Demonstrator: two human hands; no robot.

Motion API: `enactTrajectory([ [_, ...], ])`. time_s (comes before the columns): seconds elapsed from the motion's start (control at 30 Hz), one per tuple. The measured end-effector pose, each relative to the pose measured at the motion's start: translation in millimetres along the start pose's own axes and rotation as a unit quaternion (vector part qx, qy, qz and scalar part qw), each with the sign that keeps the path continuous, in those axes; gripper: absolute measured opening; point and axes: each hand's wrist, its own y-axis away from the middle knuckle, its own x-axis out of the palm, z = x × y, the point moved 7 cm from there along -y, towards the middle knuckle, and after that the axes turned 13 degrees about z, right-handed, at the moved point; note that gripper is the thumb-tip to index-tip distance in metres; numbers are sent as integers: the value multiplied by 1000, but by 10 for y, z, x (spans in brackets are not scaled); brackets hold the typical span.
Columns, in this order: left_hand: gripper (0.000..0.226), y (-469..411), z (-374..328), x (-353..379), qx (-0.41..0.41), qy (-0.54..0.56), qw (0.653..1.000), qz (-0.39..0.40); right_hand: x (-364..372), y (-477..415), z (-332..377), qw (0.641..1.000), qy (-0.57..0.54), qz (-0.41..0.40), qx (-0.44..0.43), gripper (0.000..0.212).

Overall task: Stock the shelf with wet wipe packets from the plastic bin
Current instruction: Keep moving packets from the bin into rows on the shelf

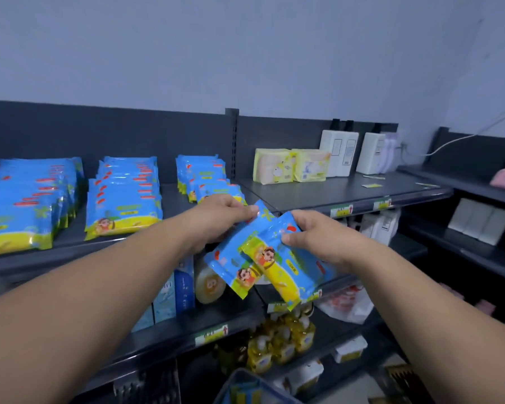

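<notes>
Left grip clamped on a shiny blue-and-yellow plastic wet wipe packet, right grip pinching a second matching packet — both overlapping, held up before the dark grey metal shelf

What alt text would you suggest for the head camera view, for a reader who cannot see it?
The left hand and right hand hold two overlapping blue-and-yellow wet wipe packets in front of a dark shelf. On its top level, to the left, stand three rows of matching packets. The rim of a plastic bin shows at the bottom edge.
</notes>
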Motion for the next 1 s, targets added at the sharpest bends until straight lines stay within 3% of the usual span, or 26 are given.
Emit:
enactTrajectory([
  [0.17,12,-60,-50,-211,-43,-1,995,92,-285,-201,158,994,-89,-53,-36,13],
  [0.27,16,-224,-86,-470,-29,-35,995,83,-376,-386,244,993,-103,-44,-42,14],
  [0.33,19,-365,-129,-676,-12,-21,999,37,-435,-541,311,995,-82,-48,-37,13],
  [0.4,21,-493,-222,-899,6,-23,999,-25,-546,-697,437,996,23,-85,-24,9],
  [0.5,22,-654,-379,-1236,33,-72,992,-101,-668,-953,734,959,248,-138,-13,10],
  [0.67,18,-903,-399,-1534,38,-119,985,-122,-526,-1451,958,897,428,-111,26,8],
  [0.87,21,-1238,24,-1563,-31,-60,994,-81,-186,-1998,799,873,483,-39,51,14],
  [1.0,21,-1343,286,-1583,-73,-17,996,-55,-56,-2209,616,884,464,11,45,9],
])
